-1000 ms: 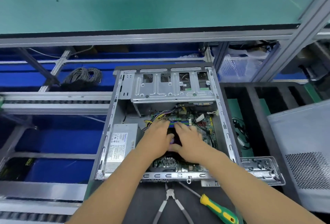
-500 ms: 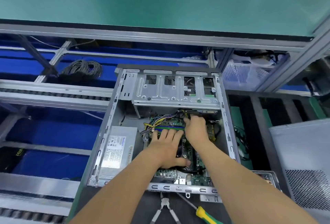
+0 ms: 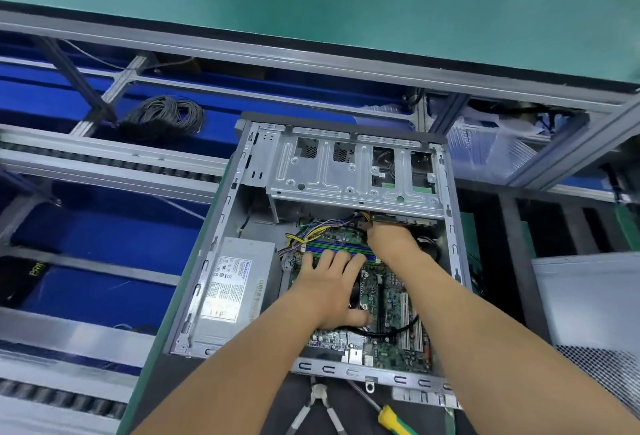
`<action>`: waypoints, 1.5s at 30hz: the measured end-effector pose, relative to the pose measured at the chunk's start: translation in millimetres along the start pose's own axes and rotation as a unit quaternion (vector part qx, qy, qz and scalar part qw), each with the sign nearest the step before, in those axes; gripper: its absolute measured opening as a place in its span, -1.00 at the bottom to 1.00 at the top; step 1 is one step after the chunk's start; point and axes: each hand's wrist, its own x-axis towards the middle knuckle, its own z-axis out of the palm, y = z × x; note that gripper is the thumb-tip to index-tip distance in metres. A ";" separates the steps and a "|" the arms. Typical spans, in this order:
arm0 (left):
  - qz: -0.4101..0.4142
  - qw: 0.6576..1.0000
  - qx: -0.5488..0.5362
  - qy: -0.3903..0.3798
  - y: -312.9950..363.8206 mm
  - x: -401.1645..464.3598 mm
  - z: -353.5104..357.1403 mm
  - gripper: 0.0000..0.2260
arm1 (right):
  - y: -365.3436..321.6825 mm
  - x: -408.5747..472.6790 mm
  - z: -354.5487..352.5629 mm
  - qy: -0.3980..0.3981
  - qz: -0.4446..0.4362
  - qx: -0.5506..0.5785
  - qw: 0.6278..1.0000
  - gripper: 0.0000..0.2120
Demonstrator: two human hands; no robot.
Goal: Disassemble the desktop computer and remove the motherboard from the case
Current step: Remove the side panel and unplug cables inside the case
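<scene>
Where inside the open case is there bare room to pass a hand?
Bare grey floor lies between the silver power supply and the perforated metal drive cage, along the case's left wall. The green motherboard is crowded: left hand flat on it, right hand at the coloured cable bundle.

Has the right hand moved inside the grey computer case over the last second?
Yes. The right hand went from the motherboard's middle toward the silver metal drive cage; it now reaches under the cage's edge.
</scene>
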 end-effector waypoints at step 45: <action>-0.012 1.000 0.000 -0.020 4.0 0.6 -4.3 -0.07 | 1.2 -2.6 7.8 0.112 -0.075 -0.118 0.984 -0.65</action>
